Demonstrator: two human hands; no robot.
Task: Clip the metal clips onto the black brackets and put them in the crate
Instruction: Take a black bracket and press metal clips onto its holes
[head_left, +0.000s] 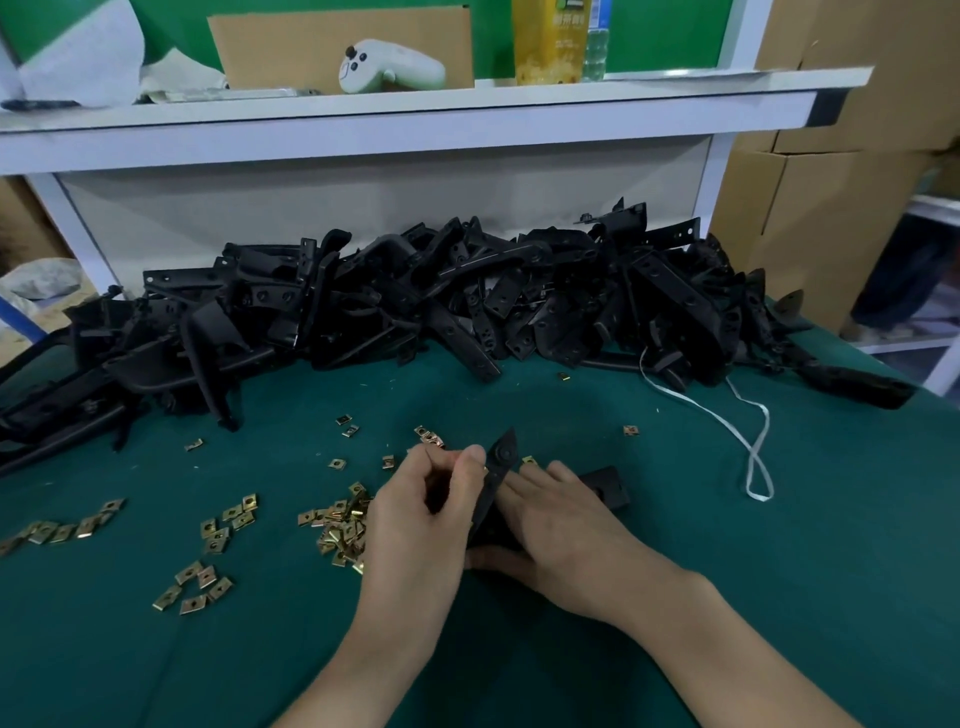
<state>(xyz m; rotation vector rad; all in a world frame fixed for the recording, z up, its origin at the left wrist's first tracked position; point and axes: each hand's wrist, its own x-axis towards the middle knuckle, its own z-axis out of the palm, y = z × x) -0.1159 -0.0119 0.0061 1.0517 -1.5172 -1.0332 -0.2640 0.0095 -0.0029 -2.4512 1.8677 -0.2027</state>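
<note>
Our left hand (431, 512) is curled, pinching the bracket (503, 460) near its tip; clip inside, we can't tell | our right hand (563, 525) grips its low end | bracket points away from us, between both hands | clips (340, 530) lie just left of it | crate not seen

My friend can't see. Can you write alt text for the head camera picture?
A left hand and right hand hold a black bracket over a green table. Gold metal clips lie scattered nearby, and a heap of black brackets sits behind.

left hand (415, 514) pinching, right hand (556, 530) gripping
</note>
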